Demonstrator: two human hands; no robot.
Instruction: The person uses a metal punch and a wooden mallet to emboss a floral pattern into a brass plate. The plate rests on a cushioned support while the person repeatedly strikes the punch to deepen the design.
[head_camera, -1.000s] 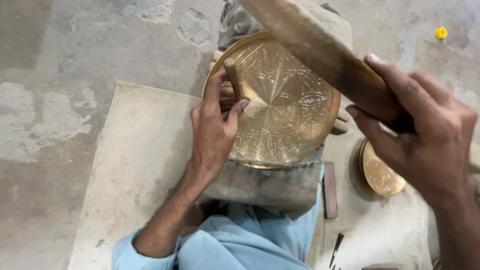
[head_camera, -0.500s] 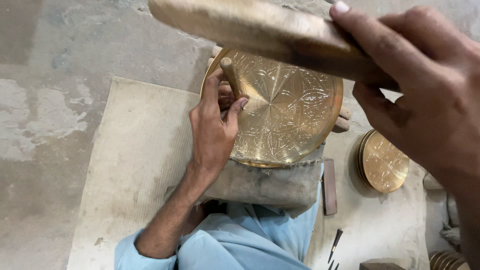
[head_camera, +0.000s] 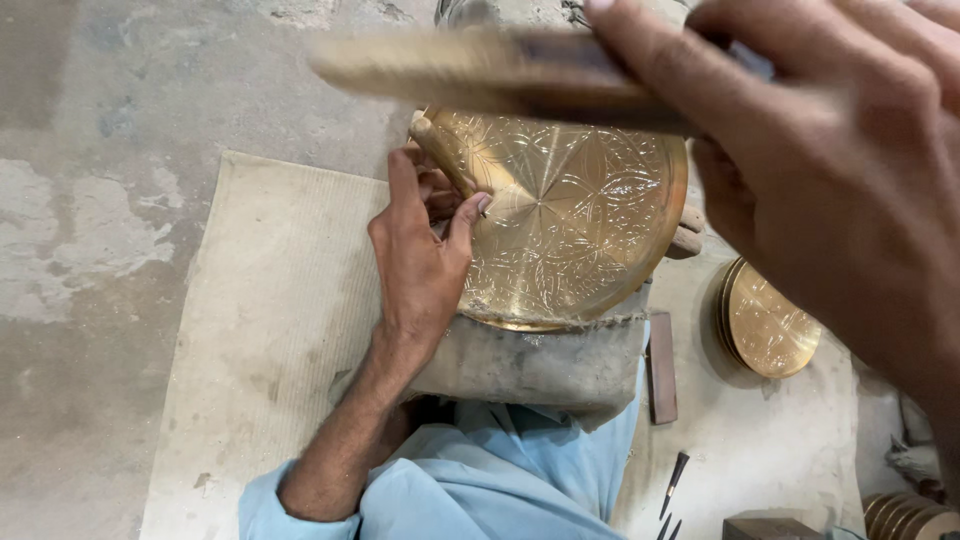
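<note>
Brass, round engraved plate (head_camera: 570, 215), probably stiff and thin-edged, rests on a grey padded block (head_camera: 530, 360); left hand (head_camera: 420, 260) grips a chisel (head_camera: 445, 160), right hand (head_camera: 840, 190) clenches a wooden mallet (head_camera: 480, 70).

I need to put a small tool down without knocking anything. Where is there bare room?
The mat is bare left of the left hand, out to the concrete floor. Right of the engraved brass plate it is crowded: stacked brass plates, a flat bar and thin punches.
</note>
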